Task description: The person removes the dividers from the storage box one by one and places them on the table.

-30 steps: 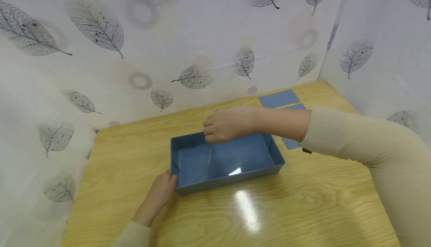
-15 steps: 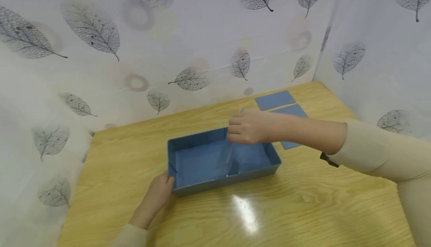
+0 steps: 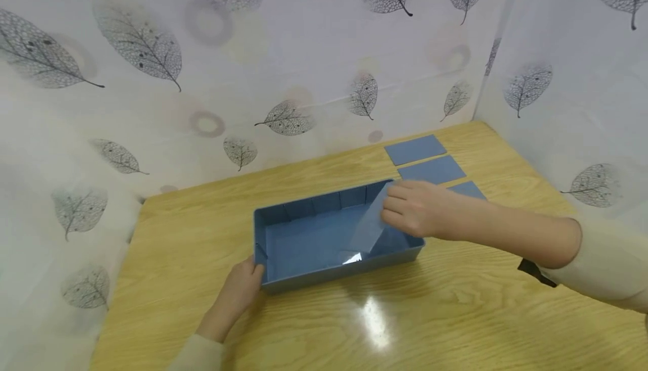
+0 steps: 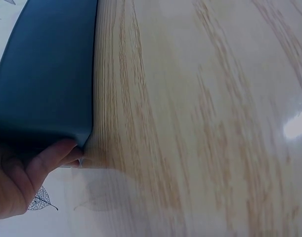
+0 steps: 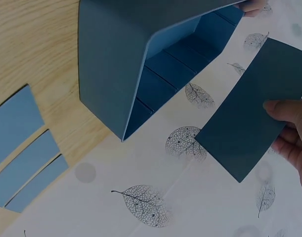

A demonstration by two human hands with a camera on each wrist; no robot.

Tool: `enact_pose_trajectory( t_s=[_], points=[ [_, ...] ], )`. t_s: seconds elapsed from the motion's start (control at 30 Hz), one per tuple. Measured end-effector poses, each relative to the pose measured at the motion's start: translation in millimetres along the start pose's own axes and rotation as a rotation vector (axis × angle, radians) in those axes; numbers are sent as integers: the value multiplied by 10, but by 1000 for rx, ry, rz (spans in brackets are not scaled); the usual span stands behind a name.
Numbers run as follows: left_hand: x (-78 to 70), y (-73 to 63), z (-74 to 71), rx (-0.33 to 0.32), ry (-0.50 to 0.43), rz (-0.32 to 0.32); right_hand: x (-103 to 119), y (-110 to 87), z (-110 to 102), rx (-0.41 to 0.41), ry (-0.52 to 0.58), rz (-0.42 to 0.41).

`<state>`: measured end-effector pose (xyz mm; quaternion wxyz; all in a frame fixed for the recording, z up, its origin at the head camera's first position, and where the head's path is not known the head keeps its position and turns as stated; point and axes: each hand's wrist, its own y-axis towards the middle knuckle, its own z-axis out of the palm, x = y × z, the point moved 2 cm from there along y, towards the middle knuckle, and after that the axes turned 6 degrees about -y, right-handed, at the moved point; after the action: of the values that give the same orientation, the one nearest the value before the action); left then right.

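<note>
A blue rectangular box (image 3: 298, 236), open at the top, sits on the table with grooves along its inner walls. At its left end, my left hand (image 3: 241, 282) grips the wall near the front corner; in the left wrist view, fingers (image 4: 52, 155) press against that corner. My right hand (image 3: 415, 208) pinches a thin flat blue divider panel (image 5: 254, 108) between thumb and fingers. In the head view the panel (image 3: 372, 222) slants over the right part of the box. Whether its lower edge touches the box cannot be told.
Several blue panels (image 3: 415, 149) lie flat in a row on the wooden table (image 3: 192, 230), behind and right of the box; the right arm partly covers the nearest. A leaf-print curtain (image 3: 304, 39) stands behind the table and along both sides.
My right hand has moved to the right along the box with the panel, from near its middle to its right end. The left hand stays at the left end, and the box has hardly moved.
</note>
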<state>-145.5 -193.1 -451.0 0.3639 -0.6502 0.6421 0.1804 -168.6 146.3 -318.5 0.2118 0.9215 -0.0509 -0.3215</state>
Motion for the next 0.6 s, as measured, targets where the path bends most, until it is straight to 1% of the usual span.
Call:
enact_pose_trajectory(
  t_s=[0.1, 0.27, 0.47, 0.6],
  points=[
    [7, -11, -15, -7, 8, -9, 27, -52, -79, -25, -6, 39],
    [5, -14, -32, -18, 7, -1, 54, -159, -192, -53, -18, 94],
    [10, 6, 1, -22, -19, -3, 82, -355, -308, -65, -13, 158],
    [23, 7, 15, -22, -22, -3, 110, -489, -335, -82, -1, 196]
  ],
)
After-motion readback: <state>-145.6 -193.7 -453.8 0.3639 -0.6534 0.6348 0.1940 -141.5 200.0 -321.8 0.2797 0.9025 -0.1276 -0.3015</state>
